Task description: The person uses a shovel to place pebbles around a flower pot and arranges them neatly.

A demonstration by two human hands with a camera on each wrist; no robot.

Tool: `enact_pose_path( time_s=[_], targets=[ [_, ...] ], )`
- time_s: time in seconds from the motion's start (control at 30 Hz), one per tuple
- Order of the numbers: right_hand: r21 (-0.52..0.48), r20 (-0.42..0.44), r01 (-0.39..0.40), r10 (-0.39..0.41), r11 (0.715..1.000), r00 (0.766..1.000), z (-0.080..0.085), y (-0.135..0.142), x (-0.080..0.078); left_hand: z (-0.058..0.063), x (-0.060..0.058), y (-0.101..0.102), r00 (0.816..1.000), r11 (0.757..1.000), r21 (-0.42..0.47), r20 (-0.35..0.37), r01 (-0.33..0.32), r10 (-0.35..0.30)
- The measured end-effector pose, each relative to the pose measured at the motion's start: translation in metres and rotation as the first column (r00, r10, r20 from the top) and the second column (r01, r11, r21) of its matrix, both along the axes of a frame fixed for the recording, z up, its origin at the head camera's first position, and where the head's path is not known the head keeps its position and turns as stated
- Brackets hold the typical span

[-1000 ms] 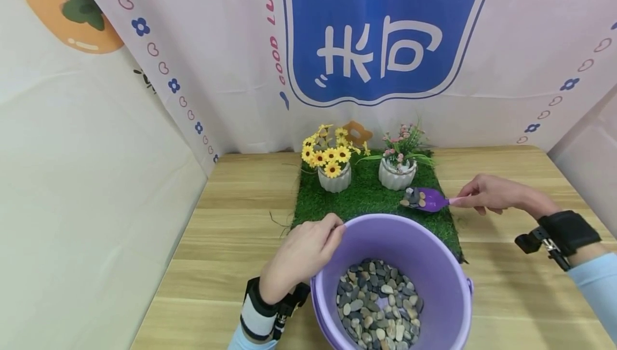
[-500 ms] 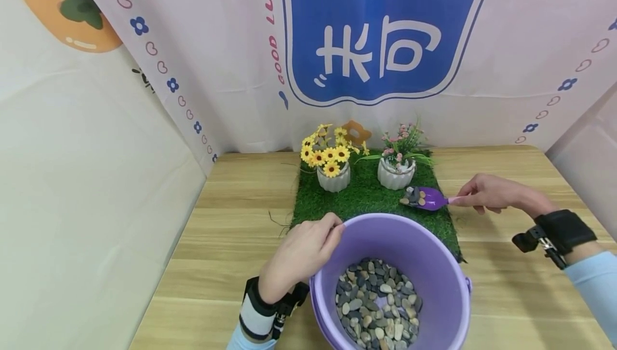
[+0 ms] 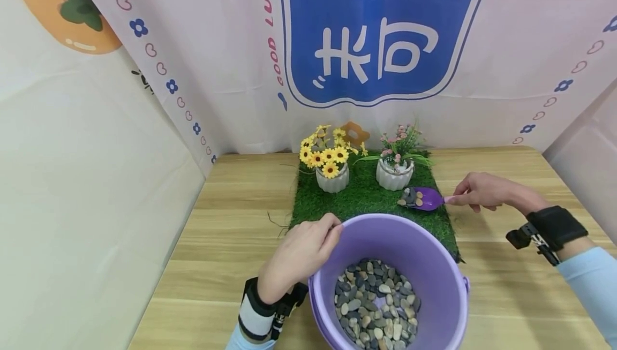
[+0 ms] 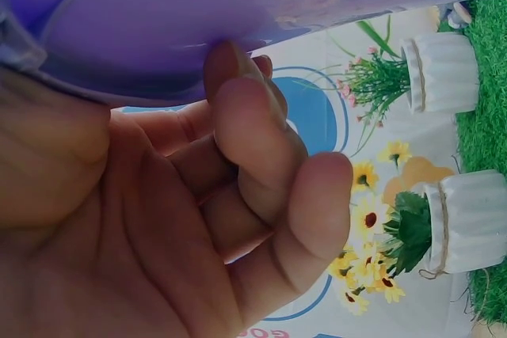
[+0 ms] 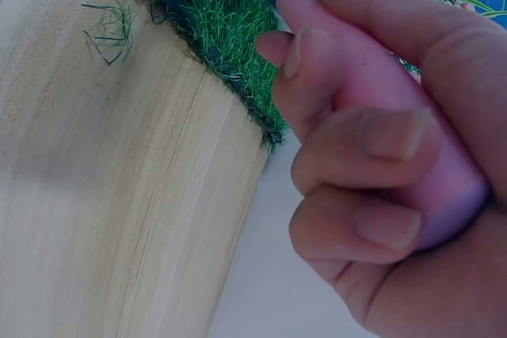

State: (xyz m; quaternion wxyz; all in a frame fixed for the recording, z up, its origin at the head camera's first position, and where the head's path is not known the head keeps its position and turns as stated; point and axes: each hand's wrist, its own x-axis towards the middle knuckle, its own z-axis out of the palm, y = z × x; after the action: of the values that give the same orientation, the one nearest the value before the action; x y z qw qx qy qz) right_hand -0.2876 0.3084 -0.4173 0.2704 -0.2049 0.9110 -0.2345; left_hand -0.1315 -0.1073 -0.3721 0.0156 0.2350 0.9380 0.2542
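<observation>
Head view: your right hand [image 3: 484,189] has its fingers curled round the pink handle [image 5: 380,93] of a purple scoop [image 3: 432,199]. Blade sits just past those fingertips, pointing left, with a few stones [image 3: 411,197] bunched at the front lip. It's at the turf mat [image 3: 361,192]; can't tell if it touches the grass or hangs just over it.

Left hand [image 3: 305,248]: fingers curled at the bucket [image 3: 436,269] rim, a fingertip against the outer wall in the left wrist view. Thumb's hold isn't clear. Bucket is right of those fingers, pebbles [image 3: 363,320] over its floor.

Step in hand, my read: handling a loaded scoop, stones not yet off the blade. Next move calls for a level blade and an unhurried right wrist; dip the lip early and the front stones probably roll. Mind the white pot [image 3: 395,179] with pink flowers, near the blade, up and left of your right fingers. Left fingers should keep the bucket steady.
</observation>
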Motion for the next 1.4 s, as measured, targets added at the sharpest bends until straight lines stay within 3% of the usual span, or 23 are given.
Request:
enact_pose_path(
  time_s=[0.53,0.8,1.4],
  targets=[
    [0.033,-0.01,0.02,-0.02,0.999,1.0,0.002,0.003,0.003,-0.004,-0.001,0.0,1.0,1.0,0.012,0.005,0.003,-0.003],
    [0.047,-0.031,0.021,-0.019,0.999,0.999,0.008,0.006,0.005,-0.002,0.0,0.0,1.0,1.0,0.002,-0.024,-0.001,0.001],
    [0.065,-0.064,0.03,-0.026,0.997,0.998,0.021,0.011,0.009,-0.002,0.0,0.0,1.0,1.0,0.007,-0.007,0.009,-0.008]
  ],
)
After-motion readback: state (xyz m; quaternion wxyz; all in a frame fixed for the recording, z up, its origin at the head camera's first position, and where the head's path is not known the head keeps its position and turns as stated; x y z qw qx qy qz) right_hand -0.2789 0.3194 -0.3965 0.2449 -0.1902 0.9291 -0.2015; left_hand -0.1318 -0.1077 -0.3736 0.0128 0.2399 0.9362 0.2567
